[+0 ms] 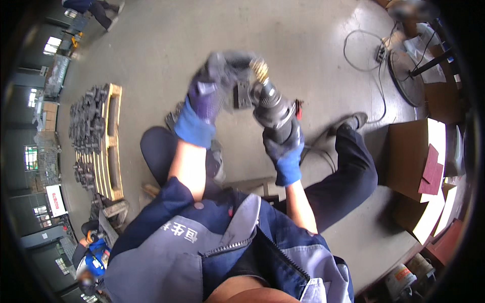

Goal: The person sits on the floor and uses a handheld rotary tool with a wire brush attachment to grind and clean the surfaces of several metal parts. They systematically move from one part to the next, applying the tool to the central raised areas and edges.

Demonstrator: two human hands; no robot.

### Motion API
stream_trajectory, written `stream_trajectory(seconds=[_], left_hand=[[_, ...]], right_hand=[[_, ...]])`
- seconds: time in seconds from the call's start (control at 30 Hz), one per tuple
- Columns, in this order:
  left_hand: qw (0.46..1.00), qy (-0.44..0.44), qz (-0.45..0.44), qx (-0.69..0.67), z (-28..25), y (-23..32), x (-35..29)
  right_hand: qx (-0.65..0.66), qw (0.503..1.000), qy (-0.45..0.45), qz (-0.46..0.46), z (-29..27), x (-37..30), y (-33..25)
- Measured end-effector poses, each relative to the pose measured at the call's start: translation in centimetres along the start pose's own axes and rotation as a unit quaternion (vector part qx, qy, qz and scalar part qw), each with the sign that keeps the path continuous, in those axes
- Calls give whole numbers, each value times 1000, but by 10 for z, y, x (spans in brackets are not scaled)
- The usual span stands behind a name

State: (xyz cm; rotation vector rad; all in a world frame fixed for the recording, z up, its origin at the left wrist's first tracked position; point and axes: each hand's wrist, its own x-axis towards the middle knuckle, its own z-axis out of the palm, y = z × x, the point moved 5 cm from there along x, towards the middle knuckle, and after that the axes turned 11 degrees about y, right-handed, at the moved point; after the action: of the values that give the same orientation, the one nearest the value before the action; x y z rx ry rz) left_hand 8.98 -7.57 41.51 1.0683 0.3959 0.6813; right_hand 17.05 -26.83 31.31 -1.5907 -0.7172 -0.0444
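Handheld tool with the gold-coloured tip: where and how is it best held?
I'd take the handheld tool behind its wide dark head, from the person's side, where the right hand grips: it looks narrower there, and the gold-coloured tip points away.

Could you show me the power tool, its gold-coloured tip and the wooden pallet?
Power tool [274, 112]: head view, on its dark rounded body.
Gold-coloured tip [259, 71]: head view, on its middle.
Wooden pallet [114, 143]: head view, on its bare right-hand edge.
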Motion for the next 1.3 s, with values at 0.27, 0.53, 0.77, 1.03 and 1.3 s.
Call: stream_trajectory(seconds=[0.27,0.53,0.77,1.03,1.3], left_hand=[[921,341,-133,136,-117,-137,36],[734,139,-256,613,-161,-285,82],[614,45,-227,755,-163,-361,121],[653,-123,-63,744,-164,-355,76],[504,-312,5,805,-171,-339,52]], right_hand=[[-91,928,61,357,-39,6,62],[-32,893,71,442,-37,-6,99],[-27,874,69,481,-25,-7,121],[-88,870,11,485,-19,-13,138],[-121,871,-17,476,-17,-32,150]])
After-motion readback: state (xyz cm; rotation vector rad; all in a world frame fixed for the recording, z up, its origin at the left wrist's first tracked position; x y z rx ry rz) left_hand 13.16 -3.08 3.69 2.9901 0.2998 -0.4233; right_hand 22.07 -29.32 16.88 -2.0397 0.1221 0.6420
